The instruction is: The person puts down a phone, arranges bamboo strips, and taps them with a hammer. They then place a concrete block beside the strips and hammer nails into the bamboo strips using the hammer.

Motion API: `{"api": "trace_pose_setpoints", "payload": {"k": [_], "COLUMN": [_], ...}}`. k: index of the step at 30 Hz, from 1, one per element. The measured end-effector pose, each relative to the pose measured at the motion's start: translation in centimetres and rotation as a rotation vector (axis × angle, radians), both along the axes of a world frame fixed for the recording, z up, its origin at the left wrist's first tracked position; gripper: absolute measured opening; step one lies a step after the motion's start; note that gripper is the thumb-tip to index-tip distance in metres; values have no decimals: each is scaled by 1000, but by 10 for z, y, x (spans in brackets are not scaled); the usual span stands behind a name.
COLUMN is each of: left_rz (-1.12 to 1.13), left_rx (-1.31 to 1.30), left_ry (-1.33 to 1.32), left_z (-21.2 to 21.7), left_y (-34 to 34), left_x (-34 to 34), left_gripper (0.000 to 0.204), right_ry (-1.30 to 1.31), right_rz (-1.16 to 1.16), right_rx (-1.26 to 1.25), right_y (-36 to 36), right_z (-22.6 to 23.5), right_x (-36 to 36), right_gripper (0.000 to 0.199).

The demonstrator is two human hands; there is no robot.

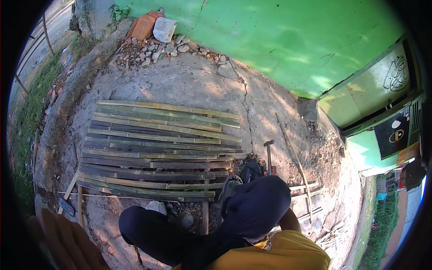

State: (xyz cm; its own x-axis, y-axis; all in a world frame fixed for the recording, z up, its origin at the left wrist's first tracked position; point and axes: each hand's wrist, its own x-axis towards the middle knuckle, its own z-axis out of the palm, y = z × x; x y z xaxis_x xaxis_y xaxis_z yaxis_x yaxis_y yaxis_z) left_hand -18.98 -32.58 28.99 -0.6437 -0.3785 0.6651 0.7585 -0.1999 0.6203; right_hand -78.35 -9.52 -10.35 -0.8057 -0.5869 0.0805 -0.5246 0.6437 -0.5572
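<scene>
My right hand [274,171] shows only in part beyond my raised right knee. It is closed around the lower handle of a hammer [269,155], whose dark head points away from me. At the lower left, my left hand [67,243] is large, close and a little blurred; its fingers are stretched out and hold nothing I can see. Between and beyond my knees lies a panel of split bamboo slats [157,155], set side by side over crosspieces. My sandalled foot [230,183] rests by its near right edge.
A long thin bamboo pole [292,155] lies right of the hammer. A flat dark phone-like thing [66,207] lies left of the panel. Broken stones [168,48] and a white block [164,29] sit against the green wall [270,40]. A dark bag-like thing [253,171] touches my foot.
</scene>
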Motion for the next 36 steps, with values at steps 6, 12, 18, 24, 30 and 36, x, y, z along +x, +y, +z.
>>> {"api": "trace_pose_setpoints", "payload": {"k": [6, 12, 18, 24, 30, 36], "left_rz": [-17, -158, -316, 23, 435, 635], "left_rx": [-568, -1180, -851, -260, -109, -137], "left_ry": [-1062, -1486, -1274, -1190, -1096, -1046], "left_z": [-50, -218, -351, -392, -429, -436], "left_y": [-82, -98, -43, 28, 43, 32], "left_x": [-164, -305, -435, -525, -563, -551], "left_gripper": [46, 50, 50, 58, 51, 27], "right_ry": [-36, -129, -503, -784, -836, -332], "right_rz": [-15, 29, -73, 47, 109, 121], "right_rx": [102, 85, -279, -247, -226, -147], "right_y": [54, 72, -45, -120, -120, -71], "right_z": [-48, -93, -17, 21, 45, 37], "right_x": [-62, -103, -114, -124, -109, -139], "right_gripper": [32, 30, 29, 25, 17, 22]}}
